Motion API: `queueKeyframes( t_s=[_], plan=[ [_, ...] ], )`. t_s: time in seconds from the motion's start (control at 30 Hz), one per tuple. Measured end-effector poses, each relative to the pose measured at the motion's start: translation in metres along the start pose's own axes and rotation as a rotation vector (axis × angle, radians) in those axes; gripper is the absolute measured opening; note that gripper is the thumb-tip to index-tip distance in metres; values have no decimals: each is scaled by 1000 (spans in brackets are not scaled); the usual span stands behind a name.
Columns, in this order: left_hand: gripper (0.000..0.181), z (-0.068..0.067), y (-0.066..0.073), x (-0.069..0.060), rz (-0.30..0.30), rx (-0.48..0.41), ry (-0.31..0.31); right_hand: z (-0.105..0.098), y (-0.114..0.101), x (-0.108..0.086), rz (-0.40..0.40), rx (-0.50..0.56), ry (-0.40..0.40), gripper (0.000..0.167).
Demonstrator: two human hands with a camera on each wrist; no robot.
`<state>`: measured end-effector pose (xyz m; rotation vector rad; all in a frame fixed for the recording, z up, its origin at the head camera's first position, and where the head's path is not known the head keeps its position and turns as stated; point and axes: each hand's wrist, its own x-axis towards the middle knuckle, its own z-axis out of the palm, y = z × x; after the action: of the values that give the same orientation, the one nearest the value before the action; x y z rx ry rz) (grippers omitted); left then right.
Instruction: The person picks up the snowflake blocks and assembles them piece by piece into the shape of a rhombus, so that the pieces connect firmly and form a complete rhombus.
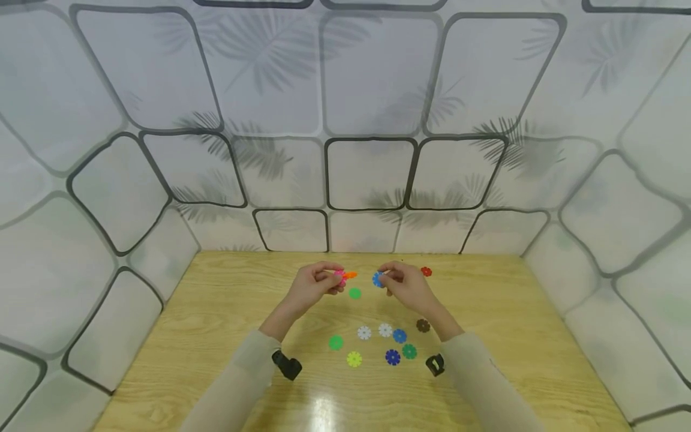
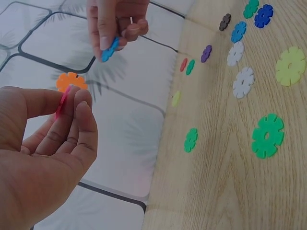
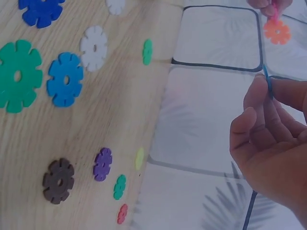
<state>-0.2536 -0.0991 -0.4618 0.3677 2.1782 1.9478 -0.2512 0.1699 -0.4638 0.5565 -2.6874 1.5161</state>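
Observation:
Between thumb and fingers my left hand [image 1: 315, 283] pinches a pink notched plastic disc [image 2: 63, 102]. An orange notched disc [image 2: 71, 82] is joined to it and sticks out towards the right, crosswise to the pink one. My right hand [image 1: 406, 285] pinches a blue notched disc [image 1: 377, 279] by its edge, apart from the orange disc [image 3: 277, 31]. Both hands are raised over the far part of the table, facing each other. Below and between them a green disc [image 1: 354, 293] lies on the wood.
Several loose discs lie on the wooden table [image 1: 216, 360], among them white [image 1: 364, 332], brown [image 1: 423, 326], dark blue [image 1: 393, 357] and yellow-green [image 1: 354, 359]. A red one [image 1: 426, 272] is by the back edge. Patterned fabric walls [image 1: 372, 174] enclose the table at the back and sides.

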Motion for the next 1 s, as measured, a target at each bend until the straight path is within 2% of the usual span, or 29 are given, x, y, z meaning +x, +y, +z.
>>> queueKeyframes(
  t_s=[0.33,0.57,0.8,1.0],
  plan=[
    [30,1,2,-1,3,1,-9,4,-12,4,-38,17,27,23],
    [30,2,2,-1,4,1,-12,8,-17,6,-14,32,37,22],
    [30,3,2,-1,34,-5,-34,10,-18,7,-24,58,41,22],
    [30,4,5,-2,26,-10,-40,12,-20,7,1,58,42,21]
  ],
)
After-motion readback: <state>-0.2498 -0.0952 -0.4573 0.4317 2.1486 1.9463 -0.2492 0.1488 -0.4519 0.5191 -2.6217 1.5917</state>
